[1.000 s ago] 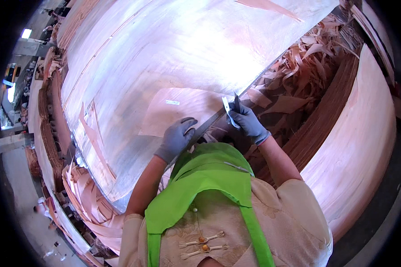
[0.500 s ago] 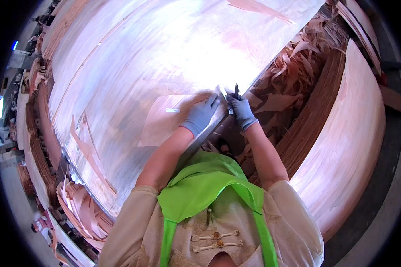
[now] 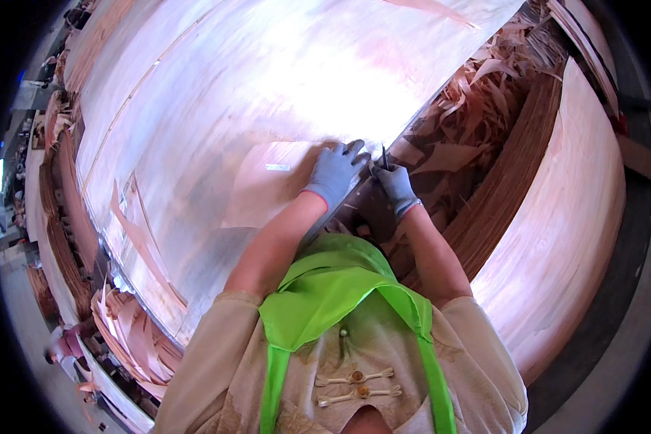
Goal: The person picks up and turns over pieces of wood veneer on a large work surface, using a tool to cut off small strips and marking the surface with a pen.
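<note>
My left hand (image 3: 333, 173), in a grey glove, lies on the pale wood veneer sheet (image 3: 217, 108), close to the edge of the table. Its fingers are somewhat spread, and the fingertips point toward my right hand. Just off that edge, my gloved right hand (image 3: 396, 186) is closed around a slim dark tool (image 3: 385, 157), perhaps a knife, whose narrow end sticks up. Beside my left hand is a pinkish veneer patch (image 3: 257, 189) with a small white strip (image 3: 277, 167) on it. Whatever lies under my left palm is hidden.
To the right stands a thick veneer stack (image 3: 513, 173) with a broad pale sheet (image 3: 557, 246) beside it. Veneer scraps (image 3: 477, 108) are heaped between table and stack. Torn strips (image 3: 143, 246) lie at the sheet's left. More scraps (image 3: 134, 343) are piled lower left.
A bright white strip between my hands no longer shows. My left hand has moved slightly right and its fingers have spread; my right hand has dropped slightly, still holding the dark tool.
</note>
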`<state>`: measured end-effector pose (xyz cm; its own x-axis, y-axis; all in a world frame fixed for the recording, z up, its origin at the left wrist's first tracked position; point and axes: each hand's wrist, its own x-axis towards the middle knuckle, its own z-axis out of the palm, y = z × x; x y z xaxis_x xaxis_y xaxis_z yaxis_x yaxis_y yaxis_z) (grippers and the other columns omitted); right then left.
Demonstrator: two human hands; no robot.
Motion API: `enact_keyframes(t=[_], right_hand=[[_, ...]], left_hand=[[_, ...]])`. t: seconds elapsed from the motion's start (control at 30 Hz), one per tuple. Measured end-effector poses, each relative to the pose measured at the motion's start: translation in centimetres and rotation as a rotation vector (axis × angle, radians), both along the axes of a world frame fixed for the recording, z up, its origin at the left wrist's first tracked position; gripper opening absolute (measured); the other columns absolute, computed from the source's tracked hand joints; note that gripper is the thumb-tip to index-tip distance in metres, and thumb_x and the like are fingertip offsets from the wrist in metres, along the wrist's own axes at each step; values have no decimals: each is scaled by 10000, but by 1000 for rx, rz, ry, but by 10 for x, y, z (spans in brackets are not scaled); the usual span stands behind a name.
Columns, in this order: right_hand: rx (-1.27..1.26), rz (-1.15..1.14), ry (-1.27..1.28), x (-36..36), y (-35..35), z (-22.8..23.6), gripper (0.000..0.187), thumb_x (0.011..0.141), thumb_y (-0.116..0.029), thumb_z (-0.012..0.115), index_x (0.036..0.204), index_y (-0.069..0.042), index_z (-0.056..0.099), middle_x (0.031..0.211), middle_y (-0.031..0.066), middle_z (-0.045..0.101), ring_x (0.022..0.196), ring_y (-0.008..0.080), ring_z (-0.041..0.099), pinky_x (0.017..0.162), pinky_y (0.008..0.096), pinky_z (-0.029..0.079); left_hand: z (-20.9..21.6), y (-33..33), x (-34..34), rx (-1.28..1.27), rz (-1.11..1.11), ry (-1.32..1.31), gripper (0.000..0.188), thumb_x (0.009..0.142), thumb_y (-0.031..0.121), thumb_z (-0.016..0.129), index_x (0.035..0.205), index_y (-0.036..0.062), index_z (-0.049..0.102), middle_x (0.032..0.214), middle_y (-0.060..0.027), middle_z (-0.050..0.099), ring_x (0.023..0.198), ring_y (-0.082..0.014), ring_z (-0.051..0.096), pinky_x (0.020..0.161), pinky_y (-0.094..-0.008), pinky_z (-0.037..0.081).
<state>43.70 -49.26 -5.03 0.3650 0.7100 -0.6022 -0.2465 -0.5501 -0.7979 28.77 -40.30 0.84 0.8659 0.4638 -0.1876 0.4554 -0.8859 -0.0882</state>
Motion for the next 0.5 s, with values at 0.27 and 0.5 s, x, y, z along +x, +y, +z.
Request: enact_keyframes(t=[0.27,0.5], right_hand=[[-20,-165,154,-68,-35,21,147,844,-141,652,833,5,661,695,8,612,573,96,519,504,251,403],[148,188,70,-89,19,43,172,874,-193,656,843,-25,655,654,-17,576,508,58,460,456,216,358]], left_hand=[[-17,2,-5,-80,81,-72,441,865,221,504,1303,271,481,1446,-15,350,1129,-242,470,757,-442,440],[-10,32,-132,-235,540,-781,449,785,-27,482,1199,118,580,1204,-106,588,1038,-283,589,853,-390,503]])
